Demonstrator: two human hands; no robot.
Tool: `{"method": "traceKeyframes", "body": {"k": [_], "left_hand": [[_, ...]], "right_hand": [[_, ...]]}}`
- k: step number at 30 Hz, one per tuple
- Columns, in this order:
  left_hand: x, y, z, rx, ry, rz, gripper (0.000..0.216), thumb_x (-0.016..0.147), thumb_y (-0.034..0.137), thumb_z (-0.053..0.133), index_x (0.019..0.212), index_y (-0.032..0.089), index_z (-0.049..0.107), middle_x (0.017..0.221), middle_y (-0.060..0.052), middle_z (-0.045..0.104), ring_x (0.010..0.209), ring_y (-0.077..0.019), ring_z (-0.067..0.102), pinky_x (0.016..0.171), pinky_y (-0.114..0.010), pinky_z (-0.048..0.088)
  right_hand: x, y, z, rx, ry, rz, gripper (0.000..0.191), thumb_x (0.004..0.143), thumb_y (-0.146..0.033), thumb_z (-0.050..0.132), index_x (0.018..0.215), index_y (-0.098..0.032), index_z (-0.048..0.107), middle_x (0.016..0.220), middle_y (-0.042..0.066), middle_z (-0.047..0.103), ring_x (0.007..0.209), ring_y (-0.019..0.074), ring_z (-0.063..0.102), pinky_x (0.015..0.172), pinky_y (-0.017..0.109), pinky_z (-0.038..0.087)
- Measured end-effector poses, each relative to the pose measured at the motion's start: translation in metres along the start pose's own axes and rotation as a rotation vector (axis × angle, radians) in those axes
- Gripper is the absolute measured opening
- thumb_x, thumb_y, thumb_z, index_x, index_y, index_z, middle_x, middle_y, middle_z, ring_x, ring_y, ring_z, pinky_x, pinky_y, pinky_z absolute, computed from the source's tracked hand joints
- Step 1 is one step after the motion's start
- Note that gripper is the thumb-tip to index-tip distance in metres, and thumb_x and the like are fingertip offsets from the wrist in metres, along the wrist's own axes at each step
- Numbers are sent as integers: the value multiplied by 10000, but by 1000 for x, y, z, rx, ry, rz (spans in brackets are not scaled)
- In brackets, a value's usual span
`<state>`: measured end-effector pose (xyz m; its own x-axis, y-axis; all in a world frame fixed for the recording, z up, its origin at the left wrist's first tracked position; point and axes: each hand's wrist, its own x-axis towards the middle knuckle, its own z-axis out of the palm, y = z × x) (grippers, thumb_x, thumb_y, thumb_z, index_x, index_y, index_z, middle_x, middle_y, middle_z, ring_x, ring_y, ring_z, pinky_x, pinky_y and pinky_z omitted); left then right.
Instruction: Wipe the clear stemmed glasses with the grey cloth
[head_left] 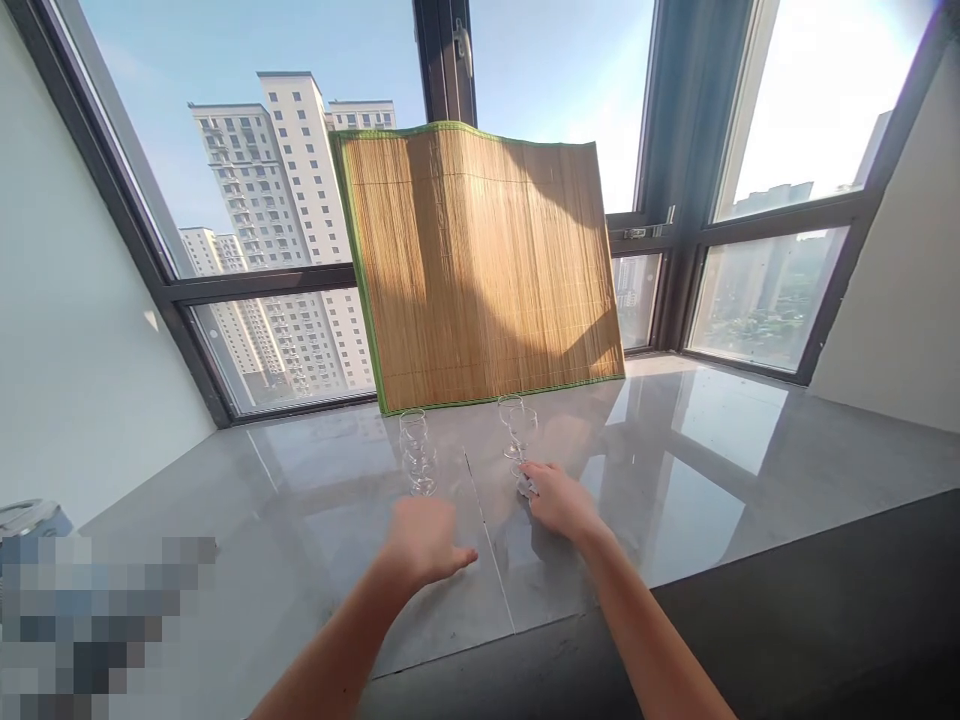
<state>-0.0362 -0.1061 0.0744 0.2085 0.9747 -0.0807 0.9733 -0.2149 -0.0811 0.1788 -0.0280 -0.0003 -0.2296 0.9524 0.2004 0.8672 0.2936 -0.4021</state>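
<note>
On the grey tiled sill [600,540], my right hand [562,500] has its fingers closed at the low stem and foot of a small clear stemmed glass [524,428]. The glass stands upright, its base partly covered by my fingers. Just behind it is another clear stemmed glass [510,408], overlapping it in view. To the left, several clear glasses [415,440] line up one behind another, their outlines overlapping. Nearest to them is my left hand [426,540], back upward and thumb stretched out to the right. Its other fingers are mostly hidden, and nothing shows in it.
A bamboo mat [480,270] with green edging leans against the window behind the glasses. Dark window frames [667,200] surround the sill, with a white wall [82,260] at left. A bluish-white object [34,518] sits at the far left, partly pixelated.
</note>
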Motion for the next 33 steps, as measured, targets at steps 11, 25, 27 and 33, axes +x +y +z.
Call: {"method": "traceKeyframes", "body": {"k": [11,25,27,33], "left_hand": [[51,25,52,-417,455,286,358,788,64,420,1061,192,614,1078,-75,604,977,-188,580,862,-296,472],[81,15,58,-300,107,535,547,939,467,340,1464,310,336,1562,-28,270,1438,-255,228,1160,-545,151],[79,16,60,-289,145,492,549,942,495,320,1452,298,365,1554,-38,291,1433,-257,241,1164,-532,150],[77,19,68,-240,279,274,611,942,562,244,1434,237,406,1504,-101,379,1397,-296,301,1148,-538,171]], "right_hand": [[5,10,-1,228,14,-40,502,785,-129,467,1255,-262,584,1176,45,653,1125,204,559,916,285,419],[-2,16,-6,-62,131,252,632,734,-85,425,1358,-156,494,1303,125,579,1197,306,472,825,358,446],[5,18,-7,-70,92,244,631,727,-94,451,1355,-138,498,1303,148,578,1184,330,487,823,375,449],[33,19,-11,-33,18,131,615,714,-80,497,1319,-181,536,1268,114,613,1213,279,495,880,352,454]]}}
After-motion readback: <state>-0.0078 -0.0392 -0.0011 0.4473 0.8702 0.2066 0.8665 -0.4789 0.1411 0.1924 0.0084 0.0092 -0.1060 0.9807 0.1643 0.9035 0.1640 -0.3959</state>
